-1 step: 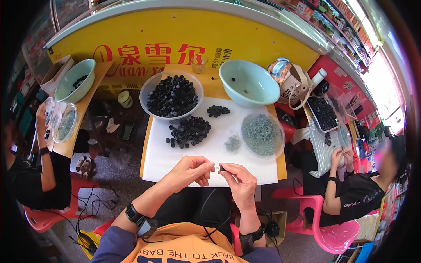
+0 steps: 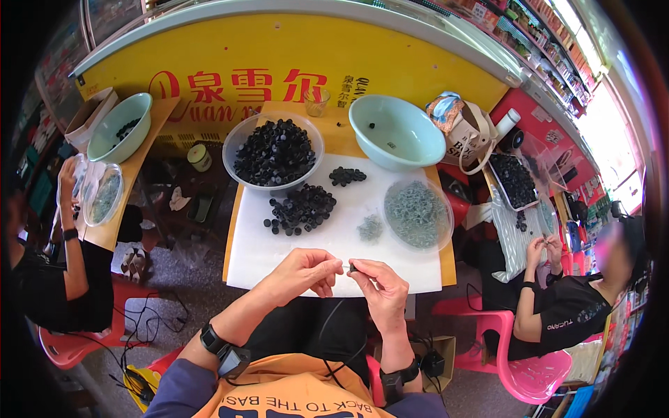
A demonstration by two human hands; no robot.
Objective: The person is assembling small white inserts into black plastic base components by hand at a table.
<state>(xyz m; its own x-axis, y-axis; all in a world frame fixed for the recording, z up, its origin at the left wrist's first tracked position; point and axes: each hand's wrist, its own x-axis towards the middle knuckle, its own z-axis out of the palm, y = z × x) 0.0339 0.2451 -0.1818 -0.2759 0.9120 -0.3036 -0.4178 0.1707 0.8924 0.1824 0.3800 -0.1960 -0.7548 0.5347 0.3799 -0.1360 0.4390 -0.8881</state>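
Observation:
Over the front edge of the white sheet (image 2: 279,254), my left hand (image 2: 304,272) pinches a small pale piece, likely one of the clear parts. Facing it, my right hand (image 2: 380,285) closes thumb and fingers on a small black part (image 2: 352,267). The two pieces are close together; whether they touch is too small to tell. Beyond my hands lie a heap of small black cylindrical parts (image 2: 300,209) and a smaller black cluster (image 2: 346,176). A little pile of clear parts (image 2: 370,228) lies beside a round clear tray (image 2: 446,233) filled with the same.
A translucent bowl (image 2: 231,167) of black parts and a pale green basin (image 2: 397,157) stand at the back, near a glass (image 2: 316,103) and a cloth bag (image 2: 463,139). People work at side tables left (image 2: 70,272) and right (image 2: 557,306). Pink chairs (image 2: 533,373) and cables stand low.

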